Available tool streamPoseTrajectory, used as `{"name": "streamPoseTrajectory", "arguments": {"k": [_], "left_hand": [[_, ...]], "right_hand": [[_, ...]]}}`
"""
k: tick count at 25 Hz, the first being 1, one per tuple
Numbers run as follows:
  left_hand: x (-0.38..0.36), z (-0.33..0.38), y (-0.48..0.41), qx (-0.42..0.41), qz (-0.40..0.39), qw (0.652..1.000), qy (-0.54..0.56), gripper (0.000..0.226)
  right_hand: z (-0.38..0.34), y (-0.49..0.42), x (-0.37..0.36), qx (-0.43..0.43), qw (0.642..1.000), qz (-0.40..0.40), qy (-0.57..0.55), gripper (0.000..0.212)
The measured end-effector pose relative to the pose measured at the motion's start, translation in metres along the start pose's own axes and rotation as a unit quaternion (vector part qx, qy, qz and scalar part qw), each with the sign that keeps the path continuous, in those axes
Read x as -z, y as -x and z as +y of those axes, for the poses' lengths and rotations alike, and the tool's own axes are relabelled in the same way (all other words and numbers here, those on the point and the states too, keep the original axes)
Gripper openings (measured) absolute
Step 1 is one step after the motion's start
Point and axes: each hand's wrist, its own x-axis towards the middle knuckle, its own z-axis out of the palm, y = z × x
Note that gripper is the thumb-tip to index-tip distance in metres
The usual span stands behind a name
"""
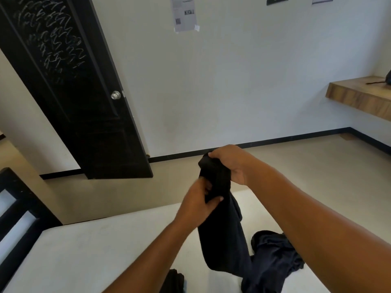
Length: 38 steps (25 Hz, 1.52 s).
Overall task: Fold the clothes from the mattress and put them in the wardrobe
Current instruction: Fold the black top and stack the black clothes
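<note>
1. a pale wall [232, 81] stands beyond the fingers, with the floor [296, 161] running along its foot.
2. a white mattress [88, 250] lies below the fingers and spreads out to their left.
3. a black door [84, 102] with scribbled chalk marks stands far up and left of the fingers.
4. a dark garment [222, 240] hangs down from the fingers, and its lower end reaches the mattress.
5. a heap of dark clothes [273, 256] lies on the mattress below and right of the fingers, against the hanging garment; whether the two are one piece cannot be told.
6. a wooden shelf [355, 96] juts from the wall up and right of the fingers.
7. the right hand [230, 163] has its fingers [211, 154] curled over the bunched top of the garment.
8. the left hand [196, 201], just below it, pinches the cloth between thumb and fingers [218, 199].
9. a paper sheet [184, 13] hangs on the wall high above the fingers.
10. a small dark bundle [174, 280] lies on the mattress well below the fingers.
</note>
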Motion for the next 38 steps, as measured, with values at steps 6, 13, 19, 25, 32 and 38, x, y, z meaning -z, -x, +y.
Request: {"name": "streamPoseTrajectory", "arguments": {"k": [6, 13, 19, 25, 32, 38], "left_hand": [[0.006, -0.013, -0.008, 0.013, -0.230, 0.952, -0.202, 0.059], [0.048, 0.009, -0.027, 0.060, -0.156, 0.979, 0.121, 0.048], [0.048, 0.009, -0.035, 0.127, -0.085, 0.916, 0.372, 0.039], [0.043, 0.032, -0.027, 0.180, -0.119, 0.879, 0.425, 0.030], [0.040, 0.043, -0.024, 0.152, -0.139, 0.842, 0.498, 0.046], [0.049, 0.033, -0.039, 0.164, -0.075, 0.874, 0.451, 0.035]], "right_hand": [[0.002, -0.013, 0.008, 0.031, 0.995, 0.032, 0.087, 0.023], [0.020, -0.021, 0.017, 0.075, 0.981, 0.080, 0.160, 0.034], [0.059, 0.000, 0.020, 0.045, 0.978, -0.046, 0.197, 0.025], [0.085, 0.001, 0.021, -0.008, 0.994, -0.089, 0.059, 0.025], [0.111, -0.009, 0.014, -0.110, 0.990, -0.075, -0.040, 0.059], [0.088, -0.002, 0.036, -0.078, 0.986, -0.132, -0.068, 0.036]]}}
